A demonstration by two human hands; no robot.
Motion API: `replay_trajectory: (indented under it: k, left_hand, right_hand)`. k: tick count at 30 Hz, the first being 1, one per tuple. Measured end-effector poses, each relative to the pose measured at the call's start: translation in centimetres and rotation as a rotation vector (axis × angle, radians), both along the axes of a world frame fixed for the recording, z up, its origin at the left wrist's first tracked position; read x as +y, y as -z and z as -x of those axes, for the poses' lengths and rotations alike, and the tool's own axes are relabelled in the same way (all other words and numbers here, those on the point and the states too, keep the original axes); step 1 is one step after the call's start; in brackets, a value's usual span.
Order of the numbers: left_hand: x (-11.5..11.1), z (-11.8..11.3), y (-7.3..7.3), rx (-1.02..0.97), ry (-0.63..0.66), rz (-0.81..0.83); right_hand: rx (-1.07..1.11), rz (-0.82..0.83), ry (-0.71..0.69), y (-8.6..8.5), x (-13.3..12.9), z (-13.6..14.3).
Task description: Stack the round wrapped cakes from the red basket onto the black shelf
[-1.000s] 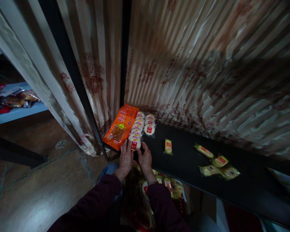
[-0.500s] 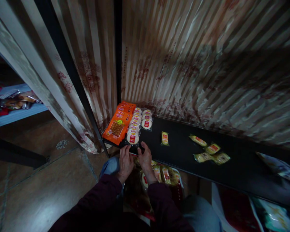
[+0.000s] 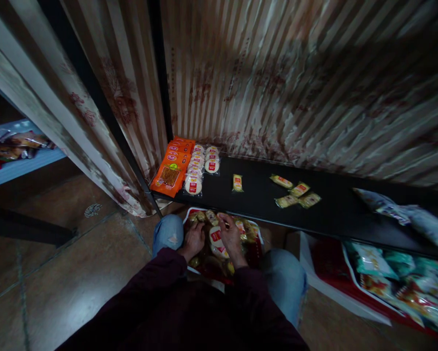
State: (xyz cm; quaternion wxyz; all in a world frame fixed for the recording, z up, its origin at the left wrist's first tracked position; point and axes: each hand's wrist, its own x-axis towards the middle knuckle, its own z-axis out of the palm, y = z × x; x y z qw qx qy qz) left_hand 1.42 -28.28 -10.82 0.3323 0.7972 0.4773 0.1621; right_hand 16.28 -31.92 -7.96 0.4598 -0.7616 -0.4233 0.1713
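Both my hands are down over a red tray (image 3: 253, 251) of wrapped snacks between my knees. My left hand (image 3: 193, 241) reaches in at the tray's left side, fingers bent but apart, near small yellow-wrapped packets (image 3: 200, 216). Slightly curled, with a gap at the thumb, my right hand (image 3: 231, 236) is over the middle, beside a round white rice cracker packet (image 3: 218, 240). Neither hand visibly holds anything. On the black shelf (image 3: 255, 202) ahead, overlapping rice cracker packets (image 3: 193, 184) lie in two rows beside orange snack bags (image 3: 169, 174).
One small yellow packet (image 3: 237, 183) lies alone on the shelf; several more (image 3: 299, 191) are grouped to its right. Silvery bags (image 3: 397, 207) rest farther right. Below stands a red bin (image 3: 330, 256) with green bags (image 3: 372, 261). A curtain (image 3: 240, 97) and metal posts (image 3: 160, 73) border the shelf.
Both hands have drawn back from the shelf's front edge, down into the tray. The view has shifted, showing more of the tray and the bin. The shelf rows look the same.
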Motion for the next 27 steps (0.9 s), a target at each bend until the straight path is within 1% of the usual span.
replay_trajectory:
  k: [3, 6, 8, 11, 15, 18, 24, 27]
  left_hand:
    - [-0.3, 0.1, 0.1, -0.021, 0.029, 0.014]
    - [-0.6, 0.2, 0.3, -0.016, 0.029, 0.027]
    - [-0.8, 0.2, 0.4, -0.014, 0.028, 0.039]
    - [-0.9, 0.5, 0.6, -0.023, 0.035, 0.053]
    - [-1.1, 0.9, 0.8, -0.054, 0.058, 0.042]
    - [-1.2, 0.9, 1.0, -0.080, 0.065, 0.050]
    - [-1.4, 0.8, 0.9, -0.167, -0.013, 0.065]
    - [-1.3, 0.7, 0.7, -0.203, -0.037, 0.078]
  right_hand:
    - [-0.185, 0.101, 0.009, 0.8, -2.6, -1.0]
    - [-0.383, 0.163, -0.050, 1.3, -4.4, -1.1]
    - [-0.474, 0.200, -0.072, 1.5, -5.0, -0.8]
    - [-0.536, 0.246, -0.059, 1.8, -5.1, -0.4]
    - [-0.538, 0.243, -0.055, 2.0, -4.6, -0.2]
    - [-0.489, 0.217, -0.050, 2.4, -4.1, -0.3]
    - [-0.343, 0.051, -0.054, 2.7, -3.4, 0.0]
    - [-0.297, 0.023, -0.070, 2.6, -3.1, 0.3]
